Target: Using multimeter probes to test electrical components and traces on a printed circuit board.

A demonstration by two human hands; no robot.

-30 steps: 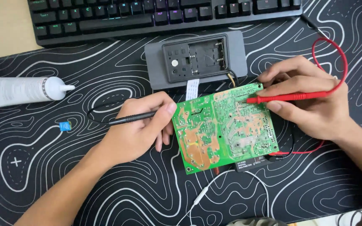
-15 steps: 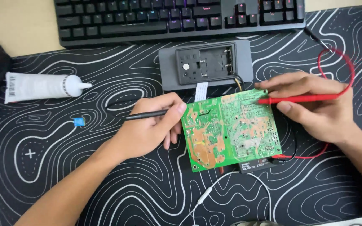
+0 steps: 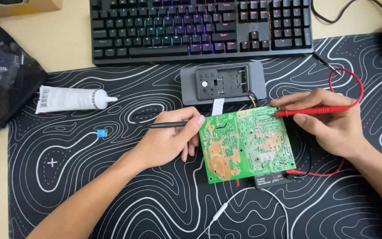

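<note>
I'm pinching the black probe [image 3: 166, 125] in my left hand [image 3: 169, 141] and the red probe [image 3: 315, 110] in my right hand [image 3: 328, 121], both clamped, tips on the green circuit board [image 3: 244, 141] mid-mat toward the desk's back edge; steadying wrists, touching one pad each.

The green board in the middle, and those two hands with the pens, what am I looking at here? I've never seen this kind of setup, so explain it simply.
This view comes from a camera worn on the person's head, looking down at their own hands over a black desk mat with white wavy lines. The green circuit board lies on the mat. The left hand holds a black probe, and the right hand holds a red probe with its tip on the board's upper edge. The red lead loops behind that hand. Around them are a keyboard, an opened grey device, a white tube and a small blue part.
</note>
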